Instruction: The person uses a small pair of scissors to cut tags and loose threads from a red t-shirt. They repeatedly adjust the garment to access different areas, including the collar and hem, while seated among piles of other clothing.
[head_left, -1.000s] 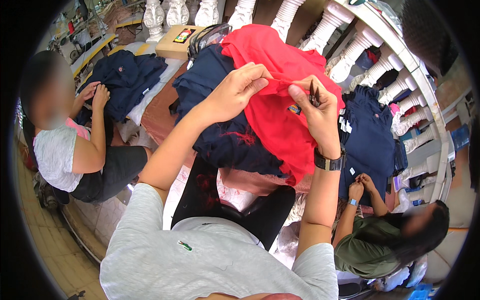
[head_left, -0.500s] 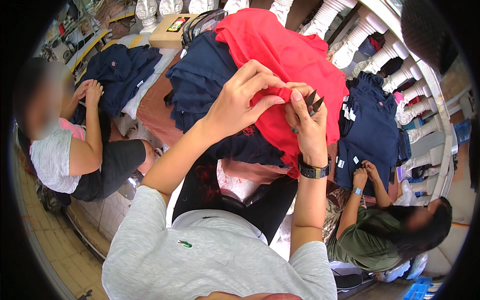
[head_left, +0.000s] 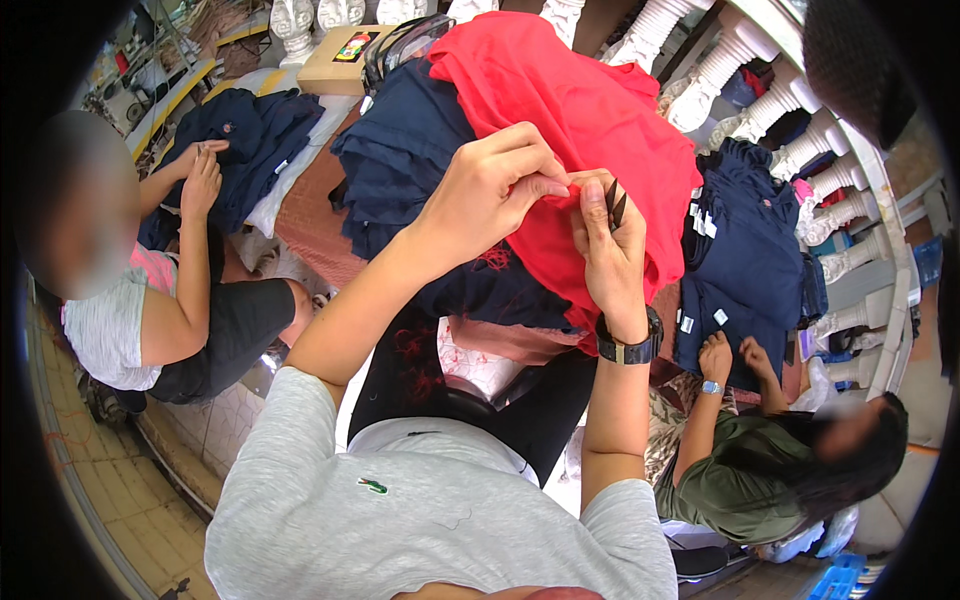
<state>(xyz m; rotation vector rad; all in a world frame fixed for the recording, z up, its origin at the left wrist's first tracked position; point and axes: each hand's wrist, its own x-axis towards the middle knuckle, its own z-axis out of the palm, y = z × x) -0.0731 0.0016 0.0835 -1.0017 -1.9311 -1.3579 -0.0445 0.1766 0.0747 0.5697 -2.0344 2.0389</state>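
Observation:
A red garment point(head_left: 590, 105) lies spread over a pile of folded navy garments point(head_left: 395, 150) on the table before me. My left hand point(head_left: 490, 190) is closed in a pinch on a small bit of the red cloth. Close beside it, my right hand point(head_left: 612, 255) also pinches the red cloth between thumb and fingers. Dark-bladed thread snips point(head_left: 618, 207) are tucked in that same right hand, their points sticking up past the fingers. Loose red threads point(head_left: 495, 257) hang below my left hand over the navy cloth.
Co-workers sit at my left point(head_left: 110, 290) and right point(head_left: 770, 450), each handling navy garments. More navy garments point(head_left: 740, 230) lie stacked at the right. A cardboard box point(head_left: 345, 62) stands at the back, near white balusters point(head_left: 640, 35). Red thread scraps lie on my dark trousers point(head_left: 410, 375).
My hands have drawn slightly nearer to me, and less red cloth shows between them. The snips have turned more upright. Both co-workers' hands have shifted on their garments.

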